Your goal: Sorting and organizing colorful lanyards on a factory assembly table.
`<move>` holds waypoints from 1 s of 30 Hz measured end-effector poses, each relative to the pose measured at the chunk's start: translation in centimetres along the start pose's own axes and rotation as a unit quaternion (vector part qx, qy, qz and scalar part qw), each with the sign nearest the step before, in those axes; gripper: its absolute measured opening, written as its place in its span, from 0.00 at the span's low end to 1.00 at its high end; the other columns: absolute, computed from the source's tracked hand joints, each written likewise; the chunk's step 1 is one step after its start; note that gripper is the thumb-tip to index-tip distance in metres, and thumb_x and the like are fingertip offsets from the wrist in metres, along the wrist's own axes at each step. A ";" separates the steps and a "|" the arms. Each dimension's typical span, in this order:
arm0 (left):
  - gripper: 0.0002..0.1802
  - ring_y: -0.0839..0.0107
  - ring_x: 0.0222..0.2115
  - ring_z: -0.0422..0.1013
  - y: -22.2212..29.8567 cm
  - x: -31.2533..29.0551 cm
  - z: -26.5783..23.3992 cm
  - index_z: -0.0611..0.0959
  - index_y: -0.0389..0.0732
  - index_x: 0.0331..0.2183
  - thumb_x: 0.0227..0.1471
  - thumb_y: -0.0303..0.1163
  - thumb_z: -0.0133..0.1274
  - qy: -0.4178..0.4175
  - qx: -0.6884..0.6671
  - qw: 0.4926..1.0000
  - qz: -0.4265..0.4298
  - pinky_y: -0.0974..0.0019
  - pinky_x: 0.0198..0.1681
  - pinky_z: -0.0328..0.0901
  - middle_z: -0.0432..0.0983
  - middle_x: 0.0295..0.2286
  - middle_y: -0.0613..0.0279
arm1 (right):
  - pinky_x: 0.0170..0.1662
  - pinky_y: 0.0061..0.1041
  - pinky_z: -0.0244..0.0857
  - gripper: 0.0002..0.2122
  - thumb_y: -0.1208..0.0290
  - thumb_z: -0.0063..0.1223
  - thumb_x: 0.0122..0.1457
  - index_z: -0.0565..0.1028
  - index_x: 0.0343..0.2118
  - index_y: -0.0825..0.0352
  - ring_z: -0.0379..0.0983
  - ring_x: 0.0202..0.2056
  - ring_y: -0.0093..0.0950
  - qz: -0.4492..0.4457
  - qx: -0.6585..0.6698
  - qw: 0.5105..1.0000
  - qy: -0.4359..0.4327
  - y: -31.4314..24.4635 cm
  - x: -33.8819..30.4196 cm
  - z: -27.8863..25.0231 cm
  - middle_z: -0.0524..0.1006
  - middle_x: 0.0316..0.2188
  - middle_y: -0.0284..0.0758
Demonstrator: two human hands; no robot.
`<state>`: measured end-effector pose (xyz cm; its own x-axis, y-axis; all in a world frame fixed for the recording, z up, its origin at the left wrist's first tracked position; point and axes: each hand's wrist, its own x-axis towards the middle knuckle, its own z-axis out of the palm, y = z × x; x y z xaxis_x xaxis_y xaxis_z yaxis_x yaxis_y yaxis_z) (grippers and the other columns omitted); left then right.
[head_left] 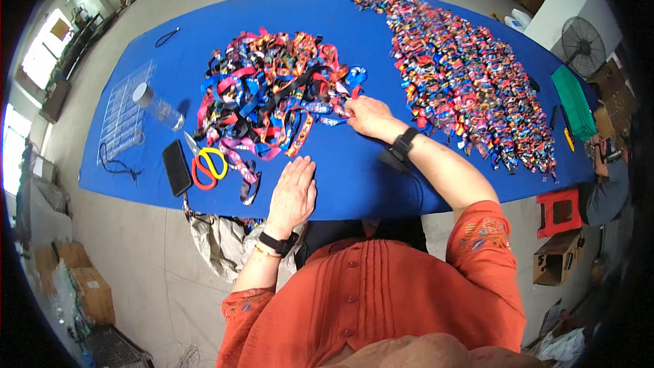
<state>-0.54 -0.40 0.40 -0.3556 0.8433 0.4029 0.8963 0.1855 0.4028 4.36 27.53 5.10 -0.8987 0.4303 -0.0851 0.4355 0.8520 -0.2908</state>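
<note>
Left hand (293, 194) lies flat, fingers open, on the blue cloth-covered table (354, 177), near its front edge; right hand (368, 116) pinches a strap at the right edge of the loose tangled pile of multicoloured fabric straps (272, 95) mid-table, red-and-yellow-handled scissors (204, 163) left of it.

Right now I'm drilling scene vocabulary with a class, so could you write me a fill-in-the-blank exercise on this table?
1. The left hand lies flat on the ____ table cover.
2. The right hand touches the tangled pile of ____.
3. The scissors have one red handle loop and one ____ loop.
4. A dark phone lies just ____ of the scissors.

Missing words: blue; ribbons; yellow; left
</note>
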 end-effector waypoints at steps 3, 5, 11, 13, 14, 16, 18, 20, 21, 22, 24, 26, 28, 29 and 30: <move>0.21 0.53 0.56 0.65 -0.1 0.2 0.0 0.75 0.34 0.50 0.54 0.28 0.49 0.002 0.005 1.000 0.007 0.53 0.62 0.55 0.70 0.52 0.48 | 0.43 0.46 0.67 0.09 0.72 0.51 0.50 0.78 0.34 0.64 0.75 0.41 0.47 -0.036 0.005 0.999 -0.012 -0.4 -3.3 -1.5 0.77 0.35 0.47; 0.21 0.53 0.56 0.65 0.0 0.3 -0.1 0.75 0.34 0.50 0.54 0.28 0.49 -0.002 0.009 1.000 0.003 0.53 0.62 0.55 0.70 0.52 0.48 | 0.42 0.45 0.67 0.08 0.71 0.52 0.50 0.77 0.33 0.64 0.75 0.40 0.47 -0.048 0.016 0.998 -0.022 0.1 -5.0 -1.6 0.77 0.35 0.47; 0.21 0.53 0.56 0.65 0.3 0.4 -0.4 0.75 0.35 0.50 0.54 0.28 0.49 -0.007 0.016 1.000 -0.001 0.53 0.62 0.56 0.70 0.52 0.49 | 0.38 0.39 0.65 0.08 0.66 0.60 0.51 0.75 0.31 0.63 0.71 0.34 0.41 -0.091 0.072 0.993 -0.012 1.7 -9.6 -1.6 0.73 0.30 0.40; 0.21 0.53 0.56 0.65 0.3 0.4 -0.1 0.75 0.35 0.50 0.54 0.28 0.49 -0.007 0.015 1.000 0.002 0.52 0.62 0.56 0.70 0.52 0.49 | 0.38 0.38 0.65 0.08 0.67 0.60 0.51 0.75 0.31 0.64 0.71 0.34 0.40 -0.095 0.088 0.992 0.008 2.2 -10.5 -1.1 0.73 0.29 0.39; 0.21 0.52 0.56 0.64 0.3 0.4 0.0 0.75 0.35 0.50 0.54 0.28 0.49 -0.006 0.014 1.000 0.003 0.52 0.62 0.56 0.70 0.52 0.49 | 0.38 0.37 0.65 0.07 0.68 0.60 0.52 0.75 0.30 0.64 0.72 0.34 0.40 -0.101 0.102 0.989 0.026 2.4 -10.9 -1.0 0.73 0.28 0.39; 0.21 0.52 0.56 0.64 0.5 0.4 -0.2 0.75 0.34 0.50 0.54 0.28 0.50 -0.005 0.014 1.000 0.001 0.52 0.62 0.56 0.70 0.52 0.49 | 0.38 0.41 0.66 0.06 0.68 0.58 0.51 0.75 0.29 0.63 0.73 0.34 0.43 -0.104 0.113 0.987 0.045 2.5 -11.6 -1.0 0.73 0.28 0.41; 0.21 0.52 0.56 0.64 0.6 0.3 -0.3 0.75 0.34 0.50 0.54 0.28 0.50 -0.003 0.015 1.000 -0.002 0.52 0.62 0.56 0.70 0.52 0.49 | 0.37 0.40 0.67 0.06 0.68 0.57 0.51 0.75 0.28 0.63 0.73 0.33 0.43 -0.131 0.131 0.980 0.074 2.8 -11.9 -0.5 0.73 0.26 0.41; 0.21 0.51 0.56 0.64 0.7 0.3 -0.4 0.74 0.34 0.50 0.54 0.28 0.49 -0.006 0.018 1.000 -0.004 0.51 0.62 0.55 0.70 0.52 0.48 | 0.35 0.41 0.67 0.05 0.69 0.56 0.52 0.74 0.27 0.64 0.72 0.31 0.43 -0.124 0.132 0.980 0.083 3.1 -12.6 -0.6 0.72 0.24 0.41; 0.21 0.51 0.56 0.64 0.8 0.6 -0.4 0.74 0.34 0.50 0.53 0.28 0.50 -0.005 0.013 1.000 -0.001 0.51 0.62 0.55 0.70 0.52 0.48 | 0.35 0.41 0.66 0.05 0.69 0.56 0.52 0.73 0.27 0.64 0.72 0.31 0.43 -0.118 0.121 0.980 0.101 3.5 -12.8 -0.6 0.72 0.24 0.41; 0.21 0.51 0.56 0.64 0.6 0.6 -0.3 0.74 0.34 0.50 0.53 0.28 0.50 0.000 0.016 1.000 0.003 0.51 0.62 0.55 0.70 0.52 0.48 | 0.35 0.41 0.66 0.05 0.70 0.56 0.52 0.73 0.26 0.64 0.72 0.31 0.43 -0.112 0.110 0.980 0.119 3.7 -13.1 -0.7 0.72 0.24 0.41; 0.21 0.51 0.56 0.64 0.5 0.2 0.0 0.74 0.34 0.50 0.53 0.28 0.50 -0.008 0.019 1.000 0.009 0.51 0.62 0.55 0.70 0.52 0.48 | 0.35 0.41 0.66 0.05 0.71 0.57 0.52 0.72 0.27 0.63 0.71 0.33 0.42 -0.111 0.130 0.976 0.133 3.6 -14.0 -0.3 0.72 0.26 0.39; 0.22 0.51 0.56 0.64 0.6 0.2 -0.3 0.74 0.34 0.51 0.53 0.28 0.49 -0.011 0.020 1.000 0.010 0.51 0.62 0.55 0.70 0.52 0.48 | 0.35 0.42 0.65 0.06 0.71 0.57 0.52 0.72 0.28 0.64 0.71 0.33 0.43 -0.130 0.158 0.967 0.150 3.4 -14.2 -0.1 0.71 0.28 0.40; 0.21 0.50 0.55 0.64 0.7 0.1 -0.5 0.74 0.35 0.51 0.53 0.27 0.49 -0.008 0.029 1.000 0.000 0.51 0.62 0.56 0.70 0.52 0.47 | 0.35 0.42 0.65 0.06 0.71 0.58 0.52 0.72 0.29 0.64 0.71 0.33 0.44 -0.118 0.160 0.971 0.131 2.9 -14.6 -0.1 0.71 0.29 0.41; 0.21 0.49 0.55 0.64 0.7 0.1 -0.3 0.74 0.35 0.50 0.53 0.27 0.49 -0.007 0.026 1.000 0.000 0.51 0.61 0.56 0.70 0.52 0.47 | 0.35 0.42 0.65 0.06 0.71 0.58 0.52 0.72 0.29 0.64 0.72 0.33 0.44 -0.107 0.164 0.975 0.108 2.8 -14.8 -0.1 0.71 0.30 0.41; 0.21 0.49 0.55 0.64 0.7 0.1 -0.3 0.74 0.35 0.50 0.53 0.27 0.49 -0.006 0.029 1.000 0.001 0.51 0.61 0.56 0.70 0.52 0.47 | 0.35 0.42 0.65 0.06 0.71 0.58 0.52 0.72 0.29 0.64 0.72 0.33 0.44 -0.109 0.164 0.974 0.110 2.6 -15.0 0.0 0.71 0.30 0.41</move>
<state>-0.07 -0.34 1.00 -0.3506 0.8500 0.3931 0.9109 0.2120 0.3539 18.95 23.31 5.58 -0.9188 0.3347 0.2090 0.1628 0.8041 -0.5718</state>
